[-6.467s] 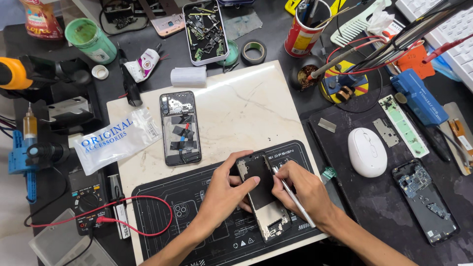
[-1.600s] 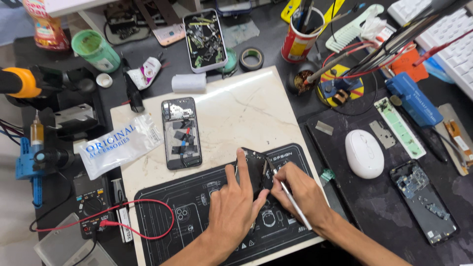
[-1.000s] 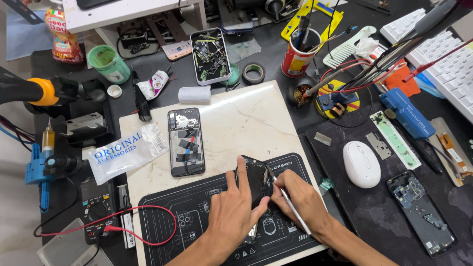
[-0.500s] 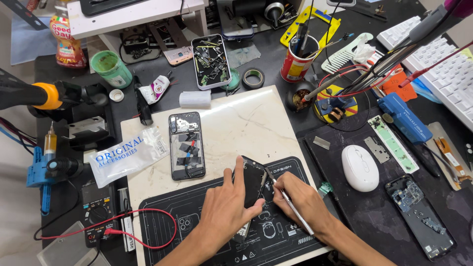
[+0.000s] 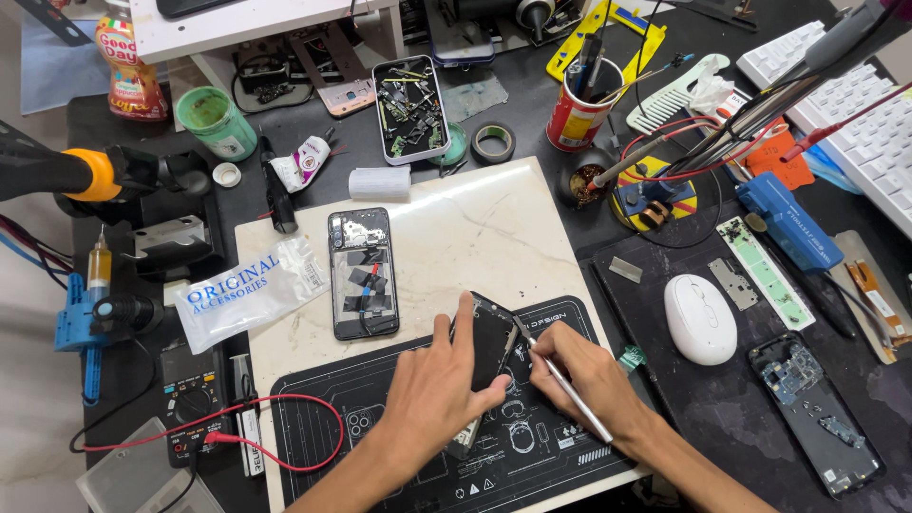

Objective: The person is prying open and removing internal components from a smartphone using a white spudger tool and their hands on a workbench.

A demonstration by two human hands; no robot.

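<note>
My left hand grips a black phone part and tilts it up on edge over the black repair mat. My right hand holds a thin silver tool like a pen, its tip against the part's right edge. An opened phone with exposed insides lies flat on the pale marble slab, left of my hands.
A white mouse, another opened phone and small boards lie at the right. A clear plastic bag, a multimeter with red lead, a parts tray, tape roll, a can of tools and a keyboard surround the slab.
The view has shifted so the bench sits lower in frame. My hands stay on the phone part, which is now tilted up more steeply than several seconds ago.
</note>
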